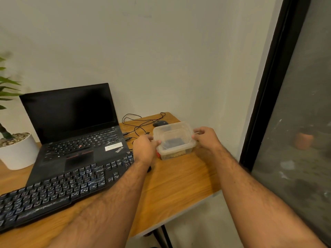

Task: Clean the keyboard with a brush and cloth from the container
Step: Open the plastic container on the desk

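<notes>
Lidded clear container (174,140) sits right of the black keyboard (59,190).

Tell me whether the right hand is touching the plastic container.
Touching: the head view shows the right hand pinching the container lid's right edge.

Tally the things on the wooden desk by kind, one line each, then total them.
Black open laptop: 1
Black external keyboard: 1
Black computer mouse: 1
Clear plastic lidded container, gripped by left hand and right hand: 1
White round plant pot: 1
Total: 5
</notes>
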A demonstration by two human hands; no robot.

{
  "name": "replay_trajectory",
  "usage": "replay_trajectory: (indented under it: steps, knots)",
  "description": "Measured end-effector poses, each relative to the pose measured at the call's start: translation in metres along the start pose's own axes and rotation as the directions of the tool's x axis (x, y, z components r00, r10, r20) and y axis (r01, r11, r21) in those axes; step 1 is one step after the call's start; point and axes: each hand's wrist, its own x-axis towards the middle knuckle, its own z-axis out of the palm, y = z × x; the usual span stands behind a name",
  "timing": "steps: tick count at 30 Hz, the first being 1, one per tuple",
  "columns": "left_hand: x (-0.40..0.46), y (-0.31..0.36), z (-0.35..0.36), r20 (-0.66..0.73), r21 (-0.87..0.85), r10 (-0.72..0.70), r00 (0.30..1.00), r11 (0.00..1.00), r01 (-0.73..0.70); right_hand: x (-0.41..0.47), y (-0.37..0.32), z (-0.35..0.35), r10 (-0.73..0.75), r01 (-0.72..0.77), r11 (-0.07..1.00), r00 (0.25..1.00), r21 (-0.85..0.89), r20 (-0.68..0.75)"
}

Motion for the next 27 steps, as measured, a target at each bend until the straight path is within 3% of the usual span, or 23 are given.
replay_trajectory:
  steps: [5, 9, 16, 21, 27]
  knots:
    - [-0.023, 0.008, -0.009, -0.059, 0.054, 0.130, 0.990, 0.990, -0.127, -0.013, 0.001, -0.018, -0.050, 0.050, 0.999, 0.998, 0.017, -0.030]
    - [-0.044, 0.002, -0.005, 0.047, 0.155, 0.231, 0.972, 0.959, -0.236, -0.030, 0.010, -0.033, -0.005, 0.005, 1.000, 1.000, -0.023, 0.018]
    - [-0.068, -0.017, 0.003, 0.192, 0.311, 0.290, 0.938, 0.888, -0.338, -0.053, 0.023, -0.054, 0.148, -0.152, 0.988, 0.983, 0.031, 0.106]
    - [-0.072, -0.020, 0.005, 0.338, 0.371, 0.267, 0.903, 0.844, -0.388, -0.057, 0.032, -0.056, 0.057, -0.020, 0.976, 0.985, -0.216, 0.165]
    - [-0.070, -0.016, 0.008, 0.350, 0.448, 0.261, 0.900, 0.797, -0.405, -0.053, 0.032, -0.037, -0.040, 0.085, 0.845, 0.994, -0.528, 0.097]
